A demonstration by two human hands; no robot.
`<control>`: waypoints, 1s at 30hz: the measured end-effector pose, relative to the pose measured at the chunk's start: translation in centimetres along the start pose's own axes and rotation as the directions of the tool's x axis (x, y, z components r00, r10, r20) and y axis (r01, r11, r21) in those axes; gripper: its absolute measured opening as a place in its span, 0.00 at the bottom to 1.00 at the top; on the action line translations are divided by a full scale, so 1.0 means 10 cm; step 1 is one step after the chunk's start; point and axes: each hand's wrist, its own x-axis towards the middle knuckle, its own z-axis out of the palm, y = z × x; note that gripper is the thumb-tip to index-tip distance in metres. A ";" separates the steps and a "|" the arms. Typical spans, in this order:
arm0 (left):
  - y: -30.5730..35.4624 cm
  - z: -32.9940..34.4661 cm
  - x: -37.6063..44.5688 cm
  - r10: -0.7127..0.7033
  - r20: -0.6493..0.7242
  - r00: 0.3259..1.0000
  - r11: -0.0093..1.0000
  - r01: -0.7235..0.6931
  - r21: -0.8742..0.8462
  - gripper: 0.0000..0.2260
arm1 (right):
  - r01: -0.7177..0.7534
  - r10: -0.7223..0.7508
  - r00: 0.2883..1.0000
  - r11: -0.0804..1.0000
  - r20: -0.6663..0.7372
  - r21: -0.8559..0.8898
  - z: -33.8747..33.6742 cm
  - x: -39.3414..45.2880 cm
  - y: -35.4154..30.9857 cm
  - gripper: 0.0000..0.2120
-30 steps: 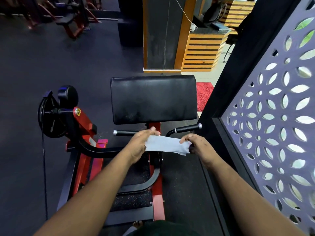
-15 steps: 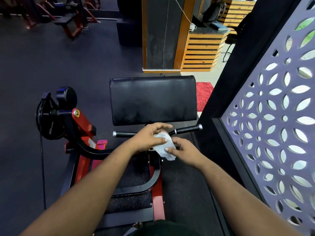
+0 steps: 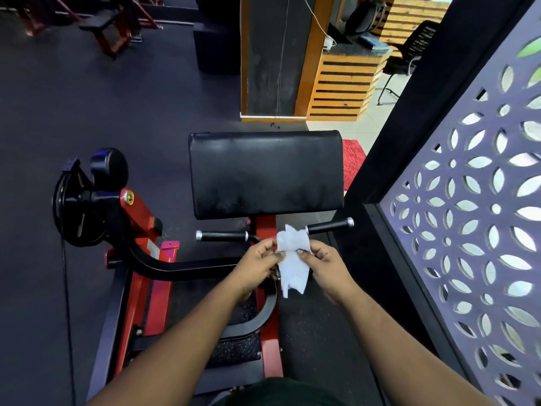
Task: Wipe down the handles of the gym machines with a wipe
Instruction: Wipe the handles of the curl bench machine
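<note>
1. The left hand pinches the left edge of the white wipe between thumb and fingers; the right hand pinches its right edge the same way.
2. The wipe hangs crumpled between the two hands, its top just in front of the bar joining the two handles; whether it touches the bar, I cannot tell.
3. The left handle and the right handle stick out below the black pad; neither hand grips them.
4. A weight plate sits on the red frame to the left.
</note>
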 end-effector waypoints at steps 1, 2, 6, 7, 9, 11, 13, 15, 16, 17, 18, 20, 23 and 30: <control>0.00 -0.04 0.04 0.011 0.008 1.000 1.000 -0.012 0.019 0.10 | -0.003 0.003 1.000 0.999 -0.018 -0.039 0.01 0.02 -0.01 0.12; 0.01 -0.07 0.08 0.015 0.022 1.000 1.000 -0.015 0.024 0.11 | -0.011 0.009 1.000 0.998 -0.024 -0.069 0.02 0.04 -0.02 0.15; -0.02 -0.15 0.31 -0.075 0.045 0.996 0.997 0.075 -0.013 0.14 | -0.083 0.084 0.996 0.996 -0.008 0.028 -0.01 0.07 0.05 0.13; -0.05 -0.16 0.38 -0.109 0.049 0.993 0.994 0.110 -0.021 0.13 | -0.098 0.099 0.995 0.992 -0.014 0.083 -0.03 0.10 0.09 0.11; -0.09 -0.16 0.52 -0.141 0.072 0.987 0.990 0.142 -0.005 0.11 | -0.114 0.124 0.991 0.978 -0.047 0.177 -0.07 0.18 0.19 0.09; -0.15 -0.14 0.68 -0.136 0.053 0.989 0.988 0.131 0.080 0.08 | -0.143 0.168 0.980 0.965 -0.102 0.219 -0.10 0.31 0.34 0.06; -0.28 -0.13 0.86 -0.089 0.048 0.995 0.978 0.079 0.191 0.07 | -0.212 0.242 0.965 0.947 -0.101 0.241 -0.12 0.47 0.54 0.11; -0.42 -0.11 1.06 -0.060 0.047 0.997 0.960 0.045 0.276 0.13 | -0.291 0.313 0.948 0.931 -0.066 0.221 -0.18 0.66 0.73 0.15; -0.50 -0.11 1.17 -0.054 0.038 0.998 0.943 0.039 0.329 0.14 | -0.305 0.326 0.942 0.931 -0.077 0.198 -0.24 0.77 0.84 0.13; -0.58 -0.11 1.29 -0.049 0.029 0.998 0.919 0.034 0.394 0.14 | -0.312 0.333 0.937 0.934 -0.106 0.177 -0.30 0.88 0.94 0.10; -0.65 -0.14 1.38 -0.032 0.020 0.999 0.872 0.019 0.489 0.13 | -0.308 0.326 0.931 0.943 -0.165 0.124 -0.36 0.96 1.01 0.07; -0.79 -0.24 1.63 0.049 0.021 0.999 0.644 -0.048 0.763 0.13 | -0.278 0.246 0.917 0.959 -0.315 -0.060 -0.53 1.16 1.18 0.03; -0.92 -0.49 1.92 0.123 0.131 0.984 0.178 -0.152 0.972 0.19 | -0.208 0.022 0.901 0.898 -0.433 -0.388 -0.76 1.42 1.29 0.04; -1.07 -1.06 2.45 -0.085 0.107 0.991 -0.268 -0.126 0.955 0.24 | 0.061 -0.394 0.908 0.453 -0.138 -0.890 -1.19 2.21 1.63 0.25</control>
